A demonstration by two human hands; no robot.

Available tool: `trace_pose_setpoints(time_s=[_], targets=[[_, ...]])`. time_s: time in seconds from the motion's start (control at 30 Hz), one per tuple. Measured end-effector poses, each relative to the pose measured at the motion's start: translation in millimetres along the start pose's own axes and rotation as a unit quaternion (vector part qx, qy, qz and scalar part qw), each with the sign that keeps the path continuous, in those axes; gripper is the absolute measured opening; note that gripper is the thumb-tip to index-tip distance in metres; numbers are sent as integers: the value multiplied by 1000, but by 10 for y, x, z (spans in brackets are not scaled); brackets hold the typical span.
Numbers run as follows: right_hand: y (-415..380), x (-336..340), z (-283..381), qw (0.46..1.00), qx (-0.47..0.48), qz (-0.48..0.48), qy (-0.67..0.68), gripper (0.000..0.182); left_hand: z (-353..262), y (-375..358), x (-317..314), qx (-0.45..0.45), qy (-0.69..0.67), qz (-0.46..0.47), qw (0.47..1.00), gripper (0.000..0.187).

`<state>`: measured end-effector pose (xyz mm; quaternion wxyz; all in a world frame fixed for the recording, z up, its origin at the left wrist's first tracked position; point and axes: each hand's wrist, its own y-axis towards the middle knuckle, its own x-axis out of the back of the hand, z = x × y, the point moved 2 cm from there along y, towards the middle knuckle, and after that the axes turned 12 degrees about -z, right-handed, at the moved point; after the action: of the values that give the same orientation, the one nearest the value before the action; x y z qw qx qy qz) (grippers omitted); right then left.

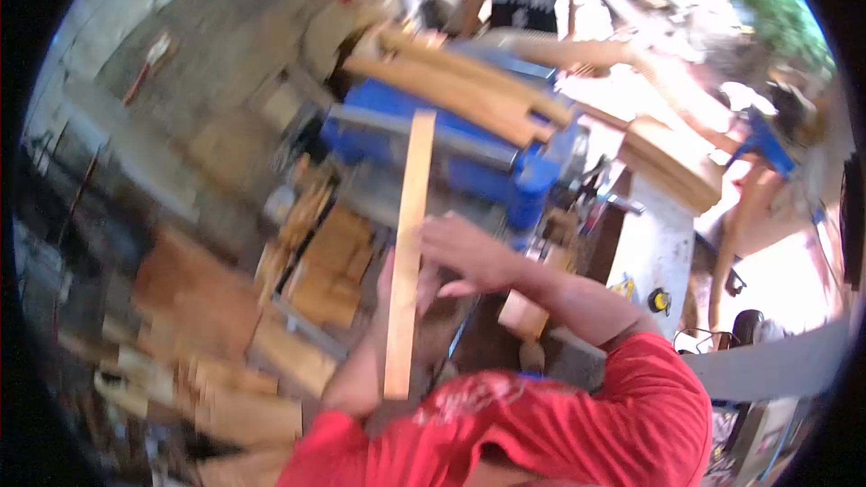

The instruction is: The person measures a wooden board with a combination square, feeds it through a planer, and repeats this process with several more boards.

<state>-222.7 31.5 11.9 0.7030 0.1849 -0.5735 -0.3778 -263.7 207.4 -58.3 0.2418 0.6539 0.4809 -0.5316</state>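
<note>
A long, narrow wooden strip stands lengthwise in front of my body, its far end over the blue machine. My left hand is behind the strip, mostly hidden by it, with its fingers out of sight. My right hand is at the strip's right side, fingers bent toward it and the thumb lower down. The picture is blurred, and whether the right fingers grip the strip is hard to make out.
Long boards lie on the blue machine ahead. Wood pieces are stacked at the left. A grey table at the right bears thick boards and a yellow tape measure. Other people are at the back and right.
</note>
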Motion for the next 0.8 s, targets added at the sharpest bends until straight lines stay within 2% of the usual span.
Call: trace_pose_setpoints(time_s=[0.03, 0.07, 0.1, 0.2, 0.27, 0.3, 0.33, 0.37, 0.43, 0.47, 0.5, 0.57, 0.63, 0.7, 0.77, 0.8], targets=[[151, -73, -103, 999, 17, 12, -46, 82, -114, -57, 32, 17, -6, 32, 999, 61], [282, -114, -208, 995, 13, 24, -91, 82, -210, -70, 275, 130, -25, 129, 983, 62], [384, -172, -275, 991, 12, 41, -125, 83, -288, -114, 309, 144, -25, 140, 979, 62], [522, -391, -249, 993, -6, 34, -115, 88, -582, -201, 453, 133, -37, 109, 984, 67], [584, -503, -151, 994, -23, 36, -101, 86, -866, -188, 543, 86, 144, 77, 983, 56], [606, -585, -72, 995, -38, 38, -81, 85, -927, -204, 513, 86, 138, 70, 984, 56], [690, -569, -4, 996, -35, -7, -77, 80, -1010, -219, 490, -63, 360, -26, 931, 51], [800, -575, 24, 995, -27, -27, -94, 76, -1101, -231, 474, -203, 552, -123, 799, 49], [1043, -634, 79, 994, -15, 38, -105, 77, -1248, -264, 597, -252, 693, -152, 658, 52], [1078, -755, 66, 991, 2, 71, -113, 82, -1296, -381, 337, -258, 740, -177, 596, 59], [1105, -858, 56, 992, 6, 67, -107, 82, -1327, -441, 222, -238, 769, -204, 557, 59], [1116, -985, -3, 982, 42, 161, -91, 89, -1369, -449, 294, -274, 749, -192, 572, 59], [1157, -863, -231, 980, 49, 165, -95, 94, -1409, -449, 272, -259, 752, -204, 571, 59], [1235, -680, -588, 971, -9, 140, -192, 97, -1415, -505, 236, -243, 750, -222, 574, 58], [1263, -591, -744, 966, -12, 139, -217, 100, -1442, -559, 130, -232, 787, -225, 526, 60], [1288, -495, -808, 959, -16, 137, -249, 102, -1443, -549, 150, -239, 788, -216, 526, 60]])
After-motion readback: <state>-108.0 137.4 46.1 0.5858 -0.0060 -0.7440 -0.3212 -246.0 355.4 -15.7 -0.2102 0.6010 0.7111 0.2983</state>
